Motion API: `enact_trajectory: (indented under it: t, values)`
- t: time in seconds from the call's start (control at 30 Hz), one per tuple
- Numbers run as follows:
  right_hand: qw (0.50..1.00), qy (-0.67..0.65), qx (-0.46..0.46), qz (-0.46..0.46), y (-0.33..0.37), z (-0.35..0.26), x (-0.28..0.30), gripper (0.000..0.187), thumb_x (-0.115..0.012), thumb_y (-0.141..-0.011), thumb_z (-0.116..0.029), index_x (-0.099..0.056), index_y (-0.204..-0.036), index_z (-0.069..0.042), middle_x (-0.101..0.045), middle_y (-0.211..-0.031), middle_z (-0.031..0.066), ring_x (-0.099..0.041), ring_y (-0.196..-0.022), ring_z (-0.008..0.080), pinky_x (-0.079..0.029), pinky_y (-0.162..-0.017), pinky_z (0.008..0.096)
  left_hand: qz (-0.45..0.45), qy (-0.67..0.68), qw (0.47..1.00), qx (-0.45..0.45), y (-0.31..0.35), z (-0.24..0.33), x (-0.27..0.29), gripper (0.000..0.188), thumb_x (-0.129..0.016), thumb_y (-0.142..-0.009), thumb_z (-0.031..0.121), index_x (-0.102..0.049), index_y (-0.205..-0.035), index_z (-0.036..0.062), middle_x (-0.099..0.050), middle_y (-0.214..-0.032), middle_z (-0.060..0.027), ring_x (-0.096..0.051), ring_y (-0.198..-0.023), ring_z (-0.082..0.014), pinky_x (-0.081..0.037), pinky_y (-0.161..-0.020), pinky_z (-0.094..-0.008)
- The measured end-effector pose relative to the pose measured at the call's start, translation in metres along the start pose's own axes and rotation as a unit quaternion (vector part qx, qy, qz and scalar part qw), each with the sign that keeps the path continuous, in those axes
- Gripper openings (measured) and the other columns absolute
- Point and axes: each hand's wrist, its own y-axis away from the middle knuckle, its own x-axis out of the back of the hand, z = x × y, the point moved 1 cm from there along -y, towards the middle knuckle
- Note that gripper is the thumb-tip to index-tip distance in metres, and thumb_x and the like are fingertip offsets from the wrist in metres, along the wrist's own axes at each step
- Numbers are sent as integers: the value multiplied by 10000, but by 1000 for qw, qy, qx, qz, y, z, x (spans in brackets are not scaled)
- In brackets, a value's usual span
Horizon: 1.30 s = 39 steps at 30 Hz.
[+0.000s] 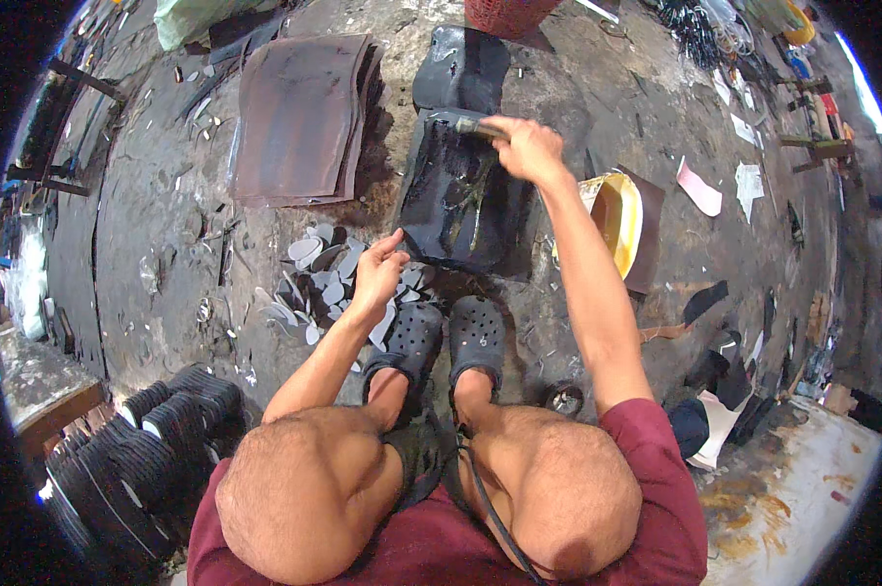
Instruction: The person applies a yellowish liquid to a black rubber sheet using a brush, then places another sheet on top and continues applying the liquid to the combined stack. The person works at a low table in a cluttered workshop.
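Note:
A thick black sheet [441, 186], wet and glossy in streaks, lies on the floor before my feet. My right hand [531, 149] is closed around the handle of a brush [477, 128], whose head meets the far part of the sheet. At the sheet's near left corner, my left hand [378, 272] pinches the edge with bent fingers. Beneath that hand lies a heap of small grey and white cut pieces [324, 278]. Another black piece [460, 68] sits just beyond the sheet.
Brown sheets [299, 117] are stacked at the far left. A yellow-lined white container [618, 220] stands right of the black sheet. A red basket [507, 15] is at the back. Rows of black soles [148, 449] fill the near left. Scraps litter the floor [695, 264].

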Motion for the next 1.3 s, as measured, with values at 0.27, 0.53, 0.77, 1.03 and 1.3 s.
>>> enact_trajectory:
  t: [0.27,0.53,0.77,1.03,1.3]
  values:
    - [992,-7,128,-8,130,-59,-26,446,-637,-803,-90,-707,-1186,-307,-740,-1078,19,-707,-940,280,-592,-764,429,44,7,999,28,13,12,-1,489,-606,-860,29,-630,-1348,19,-654,-1277,-99,-611,-1004,-153,-479,-892,-287]
    - [968,44,224,100,196,-66,-57,419,-639,-830,-156,-684,-1230,-274,-659,-1268,24,-616,-1107,283,-575,-868,424,34,123,992,22,0,-4,6,446,-546,-872,-53,-639,-1307,-29,-690,-1138,-84,-636,-967,-151,-505,-856,-275]
    - [969,68,227,73,220,-65,-65,422,-626,-842,-170,-678,-1244,-287,-653,-1268,2,-625,-1103,279,-574,-860,417,30,128,991,13,-2,-5,6,423,-550,-883,-45,-636,-1298,-36,-689,-1115,-89,-642,-954,-155,-513,-838,-269]
    - [857,-472,40,202,210,-51,82,289,-671,-936,-28,-673,-1225,-17,-698,-1231,142,-659,-1139,222,-521,-973,340,-18,231,972,32,8,36,-17,398,-760,-839,63,-544,-1173,52,-694,-982,-71,-672,-903,-199,-536,-833,-347]
    - [797,-473,8,376,170,-5,83,364,-702,-930,-68,-612,-1262,50,-676,-1167,103,-629,-1048,162,-494,-933,310,35,237,969,-58,-9,145,-87,445,-647,-817,-12,-551,-1238,98,-626,-979,-31,-602,-841,-149,-491,-635,-343]
